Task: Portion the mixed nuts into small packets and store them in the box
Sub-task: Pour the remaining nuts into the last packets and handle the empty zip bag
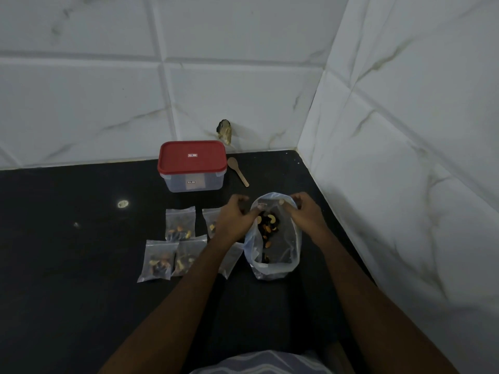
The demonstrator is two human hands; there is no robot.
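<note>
A small clear packet [267, 211] holding mixed nuts is pinched at its top by both hands, above a large clear bag [272, 255] with a few nuts in its bottom. My left hand [235, 217] grips the packet's left edge and my right hand [305, 211] its right edge. Several filled packets lie on the black counter to the left, such as one [180, 224] and another [158, 260]. One more packet [212, 221] is half hidden by my left hand. The clear box [192, 166] with a red lid stands shut at the back.
A wooden spoon [237, 171] lies right of the box. The black counter [67, 252] ends at white tiled walls behind and on the right. A chipped hole [225, 132] marks the back wall. An empty packet [231, 261] lies under my left forearm.
</note>
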